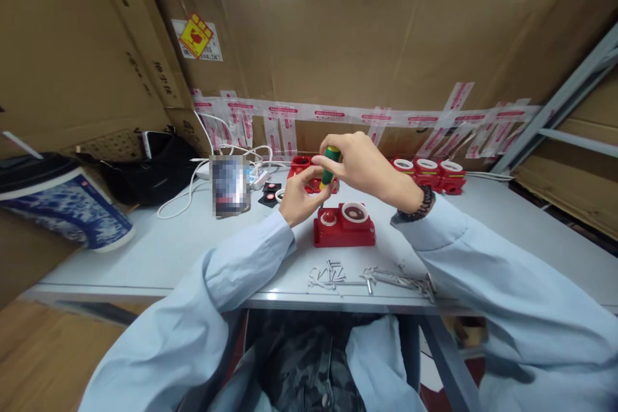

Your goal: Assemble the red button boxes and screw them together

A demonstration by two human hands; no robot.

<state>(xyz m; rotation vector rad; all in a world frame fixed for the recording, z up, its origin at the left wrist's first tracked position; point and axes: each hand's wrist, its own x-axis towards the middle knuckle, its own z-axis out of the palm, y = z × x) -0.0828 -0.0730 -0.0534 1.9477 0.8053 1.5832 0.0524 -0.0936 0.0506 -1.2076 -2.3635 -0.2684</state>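
A screwdriver with a green and yellow handle (329,166) stands nearly upright over the back left corner of a red housing (344,236). My right hand (362,161) is wrapped round the top of that handle. Lower down, the fingers of my left hand (302,196) pinch the screwdriver near the base of its handle. The housing lies on the table and has a large white ring (355,212) around a dark centre, with a smaller ringed red dome (329,217) beside it. Where the screwdriver's tip meets the housing is mostly hidden.
Loose screws (333,271) and longer metal pins (398,279) lie near the table's front edge. More red housings (427,174) stand at the back. A phone (230,187), white cables (181,206) and a large cup (67,206) are on the left. Cardboard (338,32) walls the back.
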